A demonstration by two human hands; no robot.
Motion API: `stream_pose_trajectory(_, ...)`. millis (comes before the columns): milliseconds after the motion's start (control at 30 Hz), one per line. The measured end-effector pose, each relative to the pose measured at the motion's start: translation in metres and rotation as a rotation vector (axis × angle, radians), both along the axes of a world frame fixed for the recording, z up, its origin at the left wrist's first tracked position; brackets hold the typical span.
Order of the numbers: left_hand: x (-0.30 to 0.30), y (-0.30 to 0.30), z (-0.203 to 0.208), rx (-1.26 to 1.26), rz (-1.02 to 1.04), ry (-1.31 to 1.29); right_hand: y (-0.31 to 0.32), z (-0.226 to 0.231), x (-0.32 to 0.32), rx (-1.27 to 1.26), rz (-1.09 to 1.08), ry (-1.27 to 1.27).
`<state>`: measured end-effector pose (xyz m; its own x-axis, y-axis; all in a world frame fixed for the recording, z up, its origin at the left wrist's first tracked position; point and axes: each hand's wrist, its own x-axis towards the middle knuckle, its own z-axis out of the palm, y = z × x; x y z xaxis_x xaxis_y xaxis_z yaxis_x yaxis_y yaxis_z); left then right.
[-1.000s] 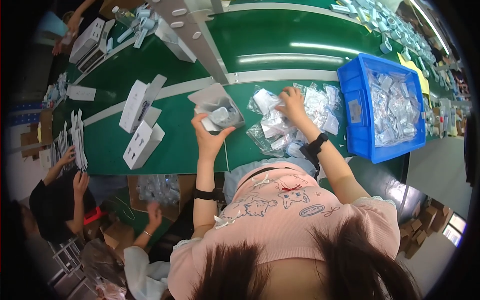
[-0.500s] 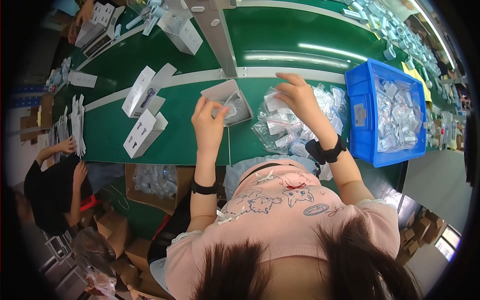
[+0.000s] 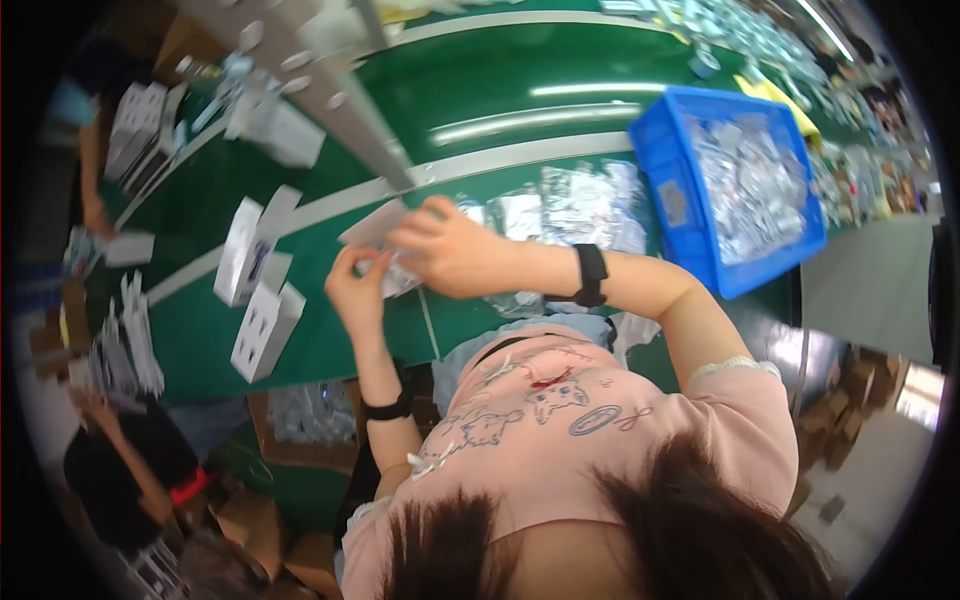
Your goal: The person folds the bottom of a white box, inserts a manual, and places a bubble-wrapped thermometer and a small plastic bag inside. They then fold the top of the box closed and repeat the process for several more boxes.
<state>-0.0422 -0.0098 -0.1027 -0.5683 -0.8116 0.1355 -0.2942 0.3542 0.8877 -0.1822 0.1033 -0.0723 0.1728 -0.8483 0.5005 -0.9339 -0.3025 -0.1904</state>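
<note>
Close together at a small white box [image 3: 376,224] are both my hands, and they cover most of it. Its raised flap shows behind my fingers. My left hand [image 3: 357,288] is at the box's near left side, thumb and fingers pinched together; what they grip is hidden. My right hand [image 3: 446,250] reaches across over the box with its fingers curled down, blurred, and I cannot make out what is in them. A bit of whitish clear plastic [image 3: 400,278] shows below the right hand. To the right lies a pile of clear plastic packets [image 3: 590,208] on the green table.
A blue bin [image 3: 675,205] full of clear packets stands at the right. On the left are an open white box [image 3: 240,250] and another white box [image 3: 268,335]. A metal post [image 3: 340,100] rises behind the hands. Co-workers are at the left edge; a carton [image 3: 310,430] sits below the table.
My right hand has moved left from the packet pile to the white box, beside my left hand. My left hand has closed in at the box's side. The whole view has shifted and tilted.
</note>
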Motion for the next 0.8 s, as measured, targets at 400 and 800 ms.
stream_pose_trajectory(400,-0.005,-0.002,-0.007,0.024,0.030,0.055,0.001,-0.017,0.007,0.190,0.158,0.043)
stream_pose_trajectory(800,0.015,-0.037,-0.016,0.225,0.005,0.499,0.015,-0.063,-0.027,0.105,-0.252,-1.151)
